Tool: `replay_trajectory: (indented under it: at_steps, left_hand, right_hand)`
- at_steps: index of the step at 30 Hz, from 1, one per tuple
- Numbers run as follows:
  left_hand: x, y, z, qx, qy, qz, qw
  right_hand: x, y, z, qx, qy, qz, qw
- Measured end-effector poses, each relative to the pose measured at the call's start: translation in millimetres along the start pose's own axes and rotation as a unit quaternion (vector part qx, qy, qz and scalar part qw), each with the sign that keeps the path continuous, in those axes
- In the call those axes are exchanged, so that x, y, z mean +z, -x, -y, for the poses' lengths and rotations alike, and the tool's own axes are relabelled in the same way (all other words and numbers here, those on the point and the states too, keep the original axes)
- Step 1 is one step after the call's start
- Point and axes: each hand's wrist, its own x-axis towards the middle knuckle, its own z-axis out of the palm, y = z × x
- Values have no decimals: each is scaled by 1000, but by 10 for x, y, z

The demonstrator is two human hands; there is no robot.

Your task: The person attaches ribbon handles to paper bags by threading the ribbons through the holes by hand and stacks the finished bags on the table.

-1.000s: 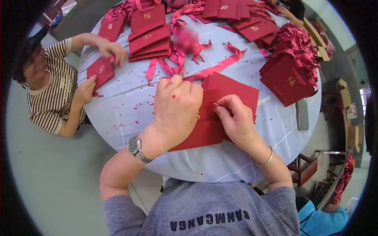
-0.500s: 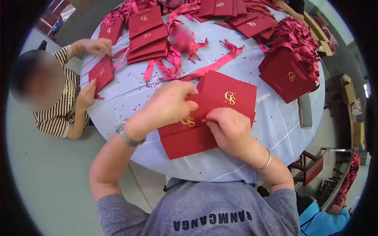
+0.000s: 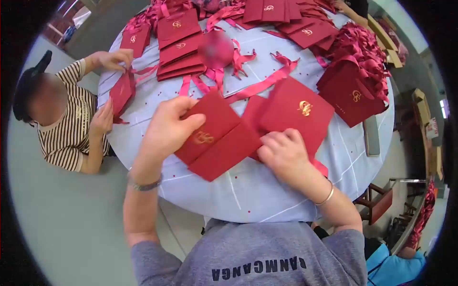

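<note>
My left hand [image 3: 171,125] grips a flat red paper gift bag [image 3: 222,100] by its left side, thumb on top. This bag is tilted, has a gold monogram, and shows a fold line across its lower part. My right hand [image 3: 286,156] has curled fingers at the lower edge of a second red gift bag [image 3: 310,126], near the right corner of the first. Its fingertips are partly hidden, and they seem to pinch that edge. More red card shows between and beneath the two bags. A bit of pink ribbon [image 3: 319,168] sticks out beside my right wrist.
Stacked red bags [image 3: 180,45] and loose pink ribbons [image 3: 267,78] cover the far side of the round, cloth-covered table [image 3: 214,200]. Bags with bunched ribbon handles [image 3: 355,90] stand at the right, beside a grey oblong object [image 3: 371,138]. A person in a striped shirt [image 3: 71,119] handles a bag at the left.
The bags have come apart: my left hand has moved left and down with one, while the other has shifted right beside my right hand. The person at the left has lifted their head.
</note>
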Motion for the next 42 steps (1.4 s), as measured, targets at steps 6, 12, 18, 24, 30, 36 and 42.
replay_trajectory:
  at_steps: [6, 12, 18, 24, 30, 36, 42]
  left_hand:
    - [306, -266, 55, 37, 186, 25, 981]
    - [525, -371, 13, -15, 145, 144, 979]
    - [738, -380, 1, -27, 162, 143, 976]
    - [756, -383, 180, -34, 285, 191, 939]
    - [747, -312, 118, -70, 331, 170, 926]
    - [777, -261, 89, -48, 266, 151, 951]
    - [847, -185, 76, -5, 162, 109, 981]
  right_hand:
    - [-491, 11, -315, 170, -122, 15, 978]
    - [-870, -221, -234, 269, -224, -91, 932]
    - [-246, -340, -118, 231, -311, -54, 920]
    - [6, -270, -114, 244, -319, -74, 913]
    - [55, -293, -87, 233, -297, -83, 922]
    - [16, -316, -26, 232, -270, -82, 931]
    - [-19, -336, 62, 229, -228, -87, 942]
